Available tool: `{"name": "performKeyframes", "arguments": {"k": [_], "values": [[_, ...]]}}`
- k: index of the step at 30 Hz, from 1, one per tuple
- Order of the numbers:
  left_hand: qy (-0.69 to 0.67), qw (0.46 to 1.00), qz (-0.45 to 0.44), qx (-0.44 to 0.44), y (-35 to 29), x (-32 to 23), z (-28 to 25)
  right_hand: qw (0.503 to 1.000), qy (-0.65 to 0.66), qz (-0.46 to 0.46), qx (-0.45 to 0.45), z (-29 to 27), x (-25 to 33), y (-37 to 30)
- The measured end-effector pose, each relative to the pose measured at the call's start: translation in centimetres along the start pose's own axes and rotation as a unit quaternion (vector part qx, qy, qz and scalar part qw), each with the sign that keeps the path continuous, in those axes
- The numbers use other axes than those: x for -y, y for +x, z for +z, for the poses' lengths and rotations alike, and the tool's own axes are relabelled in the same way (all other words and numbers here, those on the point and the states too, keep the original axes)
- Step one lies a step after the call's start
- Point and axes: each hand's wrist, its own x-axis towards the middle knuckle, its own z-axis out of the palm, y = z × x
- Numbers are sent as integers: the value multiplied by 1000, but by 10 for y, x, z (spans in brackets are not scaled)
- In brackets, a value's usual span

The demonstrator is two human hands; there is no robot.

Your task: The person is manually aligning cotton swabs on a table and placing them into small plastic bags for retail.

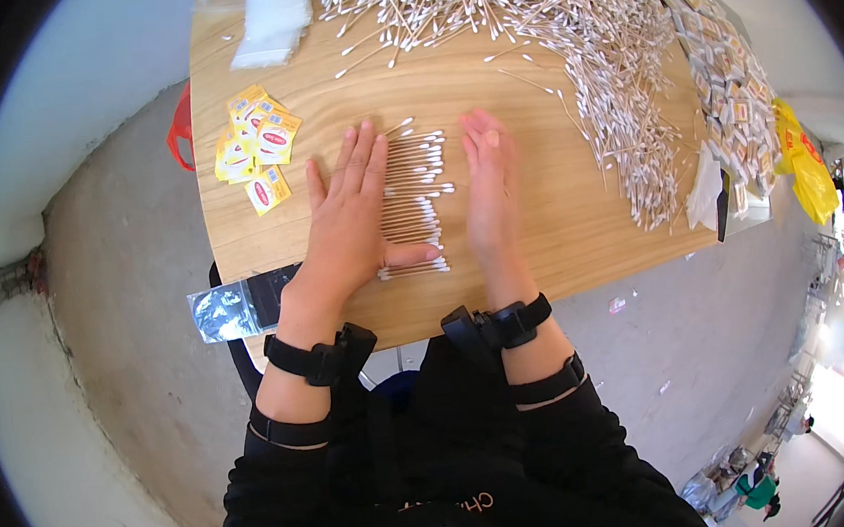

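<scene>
A row of cotton swabs [415, 204] lies side by side on the wooden table, their sticks pointing left and right. My left hand [346, 215] rests flat over the left ends of the row, fingers stretched toward the far side and the thumb lying across the nearer swabs. On the right, my right hand [492, 187] stands on edge with its fingers extended, a small gap away from the swabs' right tips. Its fingertips are slightly blurred. Several swabs stick out farther to the right than the others.
A big heap of loose swabs [616, 76] covers the far and right table. Yellow packets [256, 142] lie at left, clear plastic bags [275, 15] beyond. A dark phone-like slab [272, 289] and a silvery pouch [224, 313] sit near left. Many small packs [733, 86] and a yellow bag [802, 160] are at right.
</scene>
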Motion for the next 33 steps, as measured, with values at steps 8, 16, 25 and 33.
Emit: {"name": "performKeyframes", "arguments": {"k": [8,16,25,33], "values": [[-9,999,37,-13,12,11,0,969,-242,23,50,6,16,14],[-48,996,76,18,15,0,1,995,-11,1,101,31,-3,23],[-32,994,-56,-86,-15,0,5,998,37,-18,38,16,-9,21],[29,997,-72,-27,-5,-15,13,981,-91,-11,171,10,-2,19]]}}
